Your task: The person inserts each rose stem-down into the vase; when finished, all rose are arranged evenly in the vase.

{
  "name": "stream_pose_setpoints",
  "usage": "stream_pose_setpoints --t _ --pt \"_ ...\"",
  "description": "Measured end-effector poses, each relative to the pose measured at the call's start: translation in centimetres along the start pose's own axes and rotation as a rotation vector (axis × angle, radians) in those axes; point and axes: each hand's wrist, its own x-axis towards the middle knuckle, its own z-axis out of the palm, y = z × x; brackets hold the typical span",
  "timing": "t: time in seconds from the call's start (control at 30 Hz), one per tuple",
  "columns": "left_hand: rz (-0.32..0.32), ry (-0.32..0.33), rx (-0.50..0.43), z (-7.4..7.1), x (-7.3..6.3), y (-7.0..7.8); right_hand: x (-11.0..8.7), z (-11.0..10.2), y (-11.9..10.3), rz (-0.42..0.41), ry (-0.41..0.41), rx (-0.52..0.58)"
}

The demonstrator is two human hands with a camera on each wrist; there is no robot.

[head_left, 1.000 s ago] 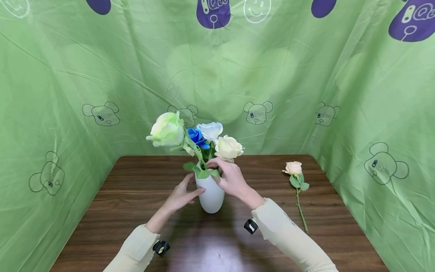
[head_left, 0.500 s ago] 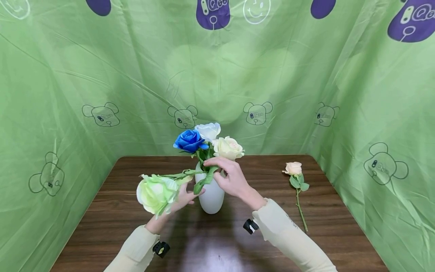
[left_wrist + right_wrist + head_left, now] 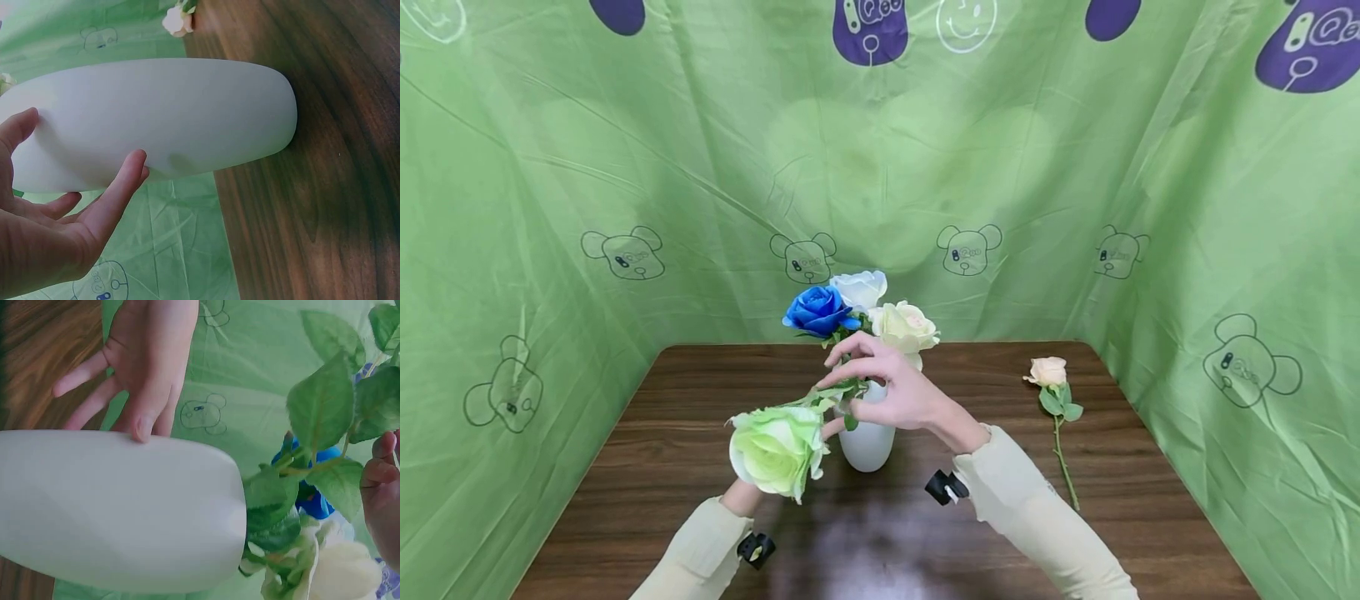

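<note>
A white vase (image 3: pixel 868 437) stands on the table, holding a blue rose (image 3: pixel 820 311), a white rose (image 3: pixel 860 289) and a cream rose (image 3: pixel 904 325). A large pale green rose (image 3: pixel 777 452) leans out of it toward the front left, its bloom covering part of my left hand. My left hand (image 3: pixel 59 240) touches the vase's side, its fingers spread and relaxed. Over the vase's mouth, my right hand (image 3: pixel 898 387) has thumb and fingers curved round the green rose's leafy stem. In the right wrist view, the right fingertips (image 3: pixel 384 447) meet a green leaf (image 3: pixel 322 403).
A peach rose (image 3: pixel 1047 371) with a long stem lies on the right of the brown wooden table (image 3: pixel 700 433). Green printed cloth (image 3: pixel 700 167) hangs behind the table and along both sides.
The green rose has swung from upright down toward the front left, then a little right. My right hand has shifted left over the stem. The left hand has stayed at the vase.
</note>
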Motion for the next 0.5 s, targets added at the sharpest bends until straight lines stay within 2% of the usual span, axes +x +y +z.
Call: stream_pose_setpoints --t 0.07,0.13,0.17,0.23,0.27,0.4,0.43,0.47,0.5 --pt "0.059 0.045 -0.068 -0.3 -0.3 -0.1 0.1 0.2 0.0 -0.020 -0.014 0.004" --pt "0.044 0.053 0.083 -0.9 -0.6 0.2 0.3 0.4 0.1 -0.053 -0.003 -0.002" --pt "0.038 0.050 0.128 -1.1 -0.7 0.3 0.2 0.5 0.6 -0.074 0.003 -0.014" --pt "0.043 0.011 0.068 0.7 0.1 -0.5 0.3 0.5 0.7 -0.113 0.014 -0.042" --pt "0.023 -0.004 0.075 0.9 0.2 -0.5 0.4 0.5 0.8 -0.129 0.017 -0.060" --pt "-0.069 -0.070 0.020 -0.7 0.7 0.9 0.1 0.7 2.0 -0.164 0.037 -0.126" --pt "-0.097 -0.076 0.072 -2.3 0.4 2.1 -0.1 0.8 2.6 -0.164 0.043 -0.145" --pt "-0.073 -0.049 0.243 -3.1 0.4 2.6 -0.2 0.9 3.1 -0.160 0.054 -0.172" --pt "0.010 0.009 0.471 -2.4 1.2 2.3 -0.4 1.1 3.6 -0.153 0.067 -0.196"
